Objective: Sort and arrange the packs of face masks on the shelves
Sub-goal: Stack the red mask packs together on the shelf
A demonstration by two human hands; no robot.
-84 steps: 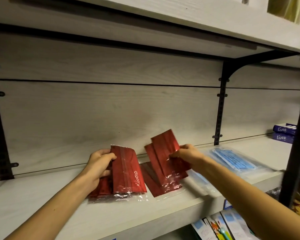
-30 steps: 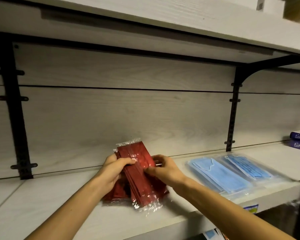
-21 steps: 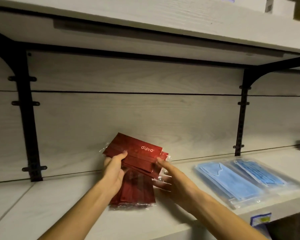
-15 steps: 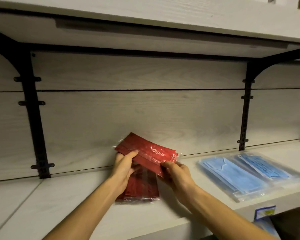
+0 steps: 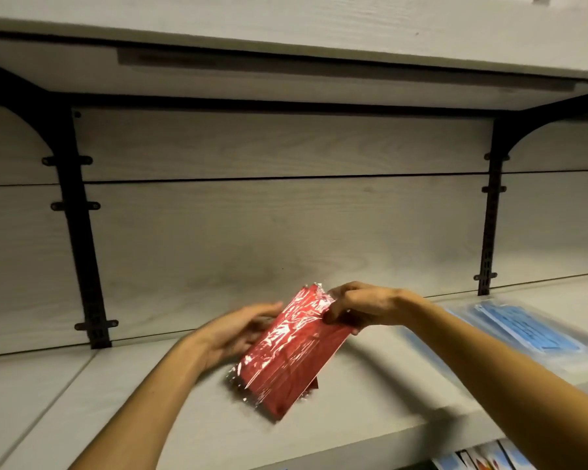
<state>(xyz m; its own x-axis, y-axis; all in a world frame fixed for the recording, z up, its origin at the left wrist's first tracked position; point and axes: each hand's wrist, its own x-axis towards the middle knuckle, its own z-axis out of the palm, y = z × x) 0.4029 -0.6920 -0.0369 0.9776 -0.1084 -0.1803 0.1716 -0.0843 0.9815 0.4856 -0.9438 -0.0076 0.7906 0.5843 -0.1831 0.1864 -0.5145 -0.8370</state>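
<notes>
**Red mask packs held over the middle shelf**

Surface: a pale grey wood-grain shelf (image 5: 123, 398) backed by a panelled wall of the same finish (image 5: 286, 232), with an upper shelf board (image 5: 286, 25) overhead and black metal brackets (image 5: 82, 252) at left and right.

Stock: clear-wrapped packs of blue face masks (image 5: 523, 329) lie flat on the shelf at the right, blurred.

Task item: a stack of red face-mask packs in glossy clear wrap (image 5: 291, 351) stands tilted in the middle, its lower end at the shelf surface, between both hands.

Hands: the right hand (image 5: 364, 307) pinches the stack's upper end, fingers curled over it. The left hand (image 5: 238, 329) lies against the stack's left side, fingers extended behind it; its grip is partly hidden.
</notes>
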